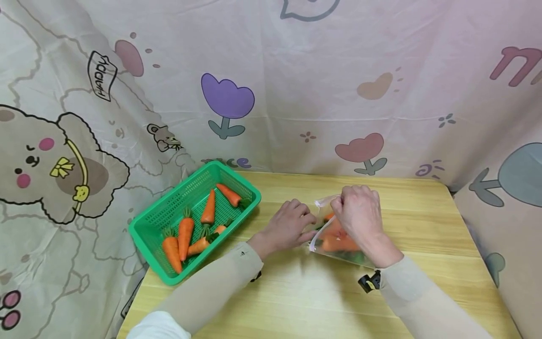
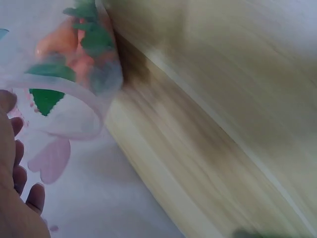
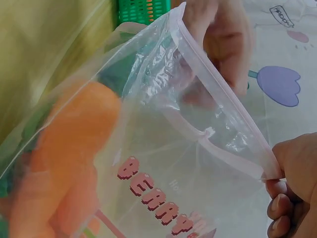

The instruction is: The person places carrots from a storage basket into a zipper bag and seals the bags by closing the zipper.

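A person's right hand point(image 1: 362, 219) pinched the pale-pink rim of a clear, printed plastic bag point(image 3: 233, 198) holding orange, green-topped carrots point(image 3: 69, 134) on a pale wood-grain table point(image 1: 296, 292). The bag lay to the right of the left hand point(image 1: 288, 226), its mouth facing those loosely bent fingers, thumb apart; of the 2 hands, the left was nearer the rectangular green plastic basket point(image 1: 146, 238).

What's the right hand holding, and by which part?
The right hand pinches the clear bag, carrots inside, at the rim of its open mouth.
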The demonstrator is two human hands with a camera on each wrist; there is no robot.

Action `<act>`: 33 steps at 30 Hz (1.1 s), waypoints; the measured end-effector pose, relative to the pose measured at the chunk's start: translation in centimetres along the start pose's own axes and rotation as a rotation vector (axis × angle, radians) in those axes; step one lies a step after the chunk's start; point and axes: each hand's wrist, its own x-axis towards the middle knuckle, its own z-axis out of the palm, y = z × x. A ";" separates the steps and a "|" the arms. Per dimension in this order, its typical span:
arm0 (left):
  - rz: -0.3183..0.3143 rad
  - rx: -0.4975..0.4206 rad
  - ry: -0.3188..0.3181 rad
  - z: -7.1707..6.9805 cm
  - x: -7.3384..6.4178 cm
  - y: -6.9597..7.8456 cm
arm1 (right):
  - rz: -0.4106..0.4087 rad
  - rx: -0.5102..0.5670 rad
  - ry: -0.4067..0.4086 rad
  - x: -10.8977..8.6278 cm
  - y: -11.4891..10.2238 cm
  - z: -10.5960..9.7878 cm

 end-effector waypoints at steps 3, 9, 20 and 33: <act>-0.028 0.005 0.021 -0.2 -0.6 -0.6 | -0.006 0.003 0.008 0.1 0.1 0.0; -0.109 0.017 0.042 0.1 -0.7 -1.3 | -0.028 0.009 0.029 0.1 0.0 0.0; -0.196 0.125 -0.084 0.7 -0.4 -1.4 | -0.017 0.009 0.025 0.0 -0.2 -0.4; -0.440 -0.048 0.162 -2.3 1.5 2.8 | -0.168 -0.189 0.124 -3.3 -3.6 -0.9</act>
